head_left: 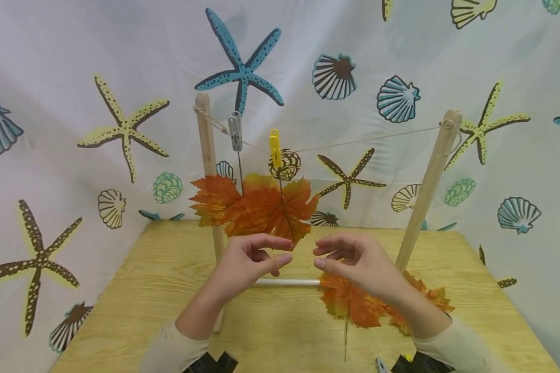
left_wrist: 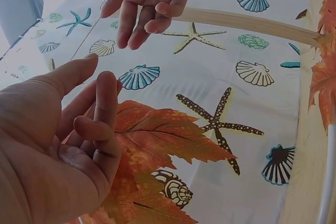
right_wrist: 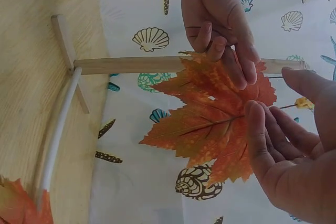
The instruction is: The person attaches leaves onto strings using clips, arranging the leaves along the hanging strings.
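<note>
My left hand (head_left: pixel 249 261) and right hand (head_left: pixel 361 261) hover facing each other over the table, fingers loosely bent, with a gap between them and nothing held. Just behind the left fingertips hang two orange artificial maple leaves, the right one (head_left: pixel 295 204) overlapping the left one (head_left: pixel 214 199). A yellow clothespin (head_left: pixel 275 147) clips the right leaf's stem to a string (head_left: pixel 368 140), and a grey clothespin (head_left: pixel 235 132) clips the left one's. In the right wrist view, the hanging leaf (right_wrist: pixel 205 119) shows behind both hands. More orange leaves (head_left: pixel 352 305) lie on the table below my right hand and forearm.
The string runs between a left wooden post (head_left: pixel 205 134) and a right wooden post (head_left: pixel 427 191). A white rod (head_left: pixel 287 282) joins them low down. Another grey clothespin (head_left: pixel 381 365) lies at the near edge. A patterned curtain (head_left: pixel 294 31) stands behind the wooden table (head_left: pixel 135 311).
</note>
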`<act>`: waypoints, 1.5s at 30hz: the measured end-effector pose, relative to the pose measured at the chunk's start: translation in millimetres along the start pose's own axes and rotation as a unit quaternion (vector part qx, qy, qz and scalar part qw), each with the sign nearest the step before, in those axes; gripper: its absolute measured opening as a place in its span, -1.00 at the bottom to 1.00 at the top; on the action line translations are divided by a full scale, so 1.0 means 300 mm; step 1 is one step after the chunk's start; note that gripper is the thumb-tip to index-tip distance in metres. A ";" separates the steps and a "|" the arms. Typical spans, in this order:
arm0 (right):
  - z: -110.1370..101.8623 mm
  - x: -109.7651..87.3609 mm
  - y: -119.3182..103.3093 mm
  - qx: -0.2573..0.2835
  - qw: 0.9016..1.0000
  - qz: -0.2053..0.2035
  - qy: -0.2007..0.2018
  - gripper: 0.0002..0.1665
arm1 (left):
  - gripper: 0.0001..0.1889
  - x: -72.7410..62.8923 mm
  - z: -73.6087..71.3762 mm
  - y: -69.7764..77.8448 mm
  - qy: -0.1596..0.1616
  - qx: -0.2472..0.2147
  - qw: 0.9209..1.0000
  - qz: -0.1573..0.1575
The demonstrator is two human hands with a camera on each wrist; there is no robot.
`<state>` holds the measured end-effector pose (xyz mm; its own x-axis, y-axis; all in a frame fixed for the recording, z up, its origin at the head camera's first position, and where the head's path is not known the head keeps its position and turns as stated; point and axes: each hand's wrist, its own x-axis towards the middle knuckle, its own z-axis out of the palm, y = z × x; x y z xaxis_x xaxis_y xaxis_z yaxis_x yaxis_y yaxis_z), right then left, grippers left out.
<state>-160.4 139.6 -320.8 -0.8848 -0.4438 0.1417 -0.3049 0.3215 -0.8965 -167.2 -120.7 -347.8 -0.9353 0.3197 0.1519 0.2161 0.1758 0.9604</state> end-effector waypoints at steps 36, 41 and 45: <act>0.044 -0.159 0.168 0.001 0.999 0.001 0.033 -0.66 | -0.74 -0.015 0.149 -0.207 -0.106 -0.053 0.993 -0.022; 0.034 -0.194 0.182 -0.003 0.998 0.025 0.052 -0.61 | -0.73 -0.011 0.181 -0.247 -0.115 -0.064 0.991 -0.036; 0.029 -0.220 0.194 0.004 0.996 0.073 0.055 -0.57 | -0.72 -0.005 0.200 -0.269 -0.129 -0.067 0.989 -0.041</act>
<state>-116.7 180.3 -386.0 -0.9530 -0.2982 0.0540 -0.1672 0.3689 -0.9143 -166.4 -79.3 -439.5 -0.8418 0.5392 0.0251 0.0885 0.0920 0.9918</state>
